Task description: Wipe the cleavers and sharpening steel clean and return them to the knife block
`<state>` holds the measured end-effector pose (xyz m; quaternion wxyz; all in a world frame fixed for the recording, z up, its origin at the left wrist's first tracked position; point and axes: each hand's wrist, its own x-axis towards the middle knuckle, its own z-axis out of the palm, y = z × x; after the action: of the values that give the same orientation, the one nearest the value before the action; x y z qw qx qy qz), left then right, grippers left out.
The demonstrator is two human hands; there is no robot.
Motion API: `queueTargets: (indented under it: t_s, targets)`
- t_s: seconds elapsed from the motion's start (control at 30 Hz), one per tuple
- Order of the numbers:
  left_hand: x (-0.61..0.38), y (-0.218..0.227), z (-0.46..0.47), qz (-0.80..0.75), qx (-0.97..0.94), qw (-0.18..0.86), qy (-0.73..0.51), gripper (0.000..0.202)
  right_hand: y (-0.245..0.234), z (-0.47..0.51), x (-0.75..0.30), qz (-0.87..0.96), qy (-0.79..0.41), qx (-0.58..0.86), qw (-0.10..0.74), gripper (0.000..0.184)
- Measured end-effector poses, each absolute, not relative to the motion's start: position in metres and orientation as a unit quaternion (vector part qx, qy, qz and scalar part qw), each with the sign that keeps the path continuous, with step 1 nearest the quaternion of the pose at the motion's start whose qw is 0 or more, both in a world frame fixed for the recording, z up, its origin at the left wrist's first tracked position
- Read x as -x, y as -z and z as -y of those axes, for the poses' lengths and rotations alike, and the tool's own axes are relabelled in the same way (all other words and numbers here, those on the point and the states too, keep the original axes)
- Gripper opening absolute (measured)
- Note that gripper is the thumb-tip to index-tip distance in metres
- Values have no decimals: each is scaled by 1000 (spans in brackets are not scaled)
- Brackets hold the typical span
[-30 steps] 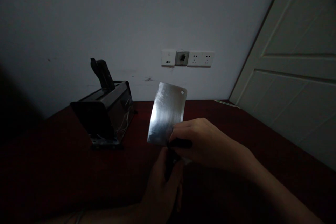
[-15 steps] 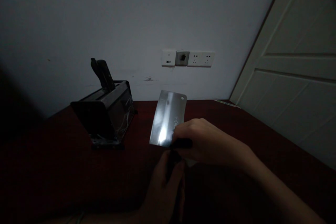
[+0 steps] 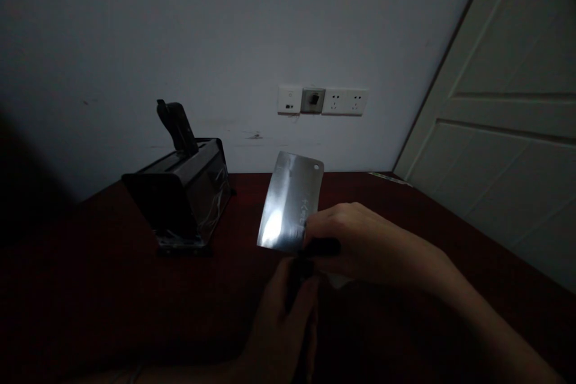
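Observation:
My left hand [image 3: 281,318] is wrapped around the dark handle of a cleaver [image 3: 288,204]. Its broad steel blade points up and away, with a hole in the far right corner and pale markings along the right side. My right hand [image 3: 344,243] is closed beside the blade's base, its fingers around a small black object [image 3: 321,246] whose kind I cannot make out. Below that hand shows a pale edge of something, mostly hidden. Deep shadow covers much of both hands.
On the dark red tabletop [image 3: 238,288], a black knife block [image 3: 198,198] stands to the left, with black-handled knives [image 3: 177,126] upright in it. Behind is a wall with sockets and a switch [image 3: 321,101]. A white panelled door [image 3: 499,114] rises at the right.
My right hand and the black object have shifted slightly right along the cleaver's edge, showing more of the blade's markings. The blade's top has tipped a little right.

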<state>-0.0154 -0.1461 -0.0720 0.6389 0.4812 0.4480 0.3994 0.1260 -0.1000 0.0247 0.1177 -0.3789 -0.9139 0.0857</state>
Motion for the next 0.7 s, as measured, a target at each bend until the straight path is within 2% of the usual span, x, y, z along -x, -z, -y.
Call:
queueTargets:
  t_s: [0.23, 0.43, 0.7]
  targets:
    - [19, 74, 138, -466, -528, 522, -481, 23, -19, 98, -120, 921, -61, 354, 148, 11]
    - [17, 73, 135, -432, -527, 603, -415, 27, -19, 95, -122, 920, -55, 364, 137, 12]
    - [17, 71, 128, -440, -510, 602, -429, 26, -12, 89, -120, 916, -37, 365, 161, 15]
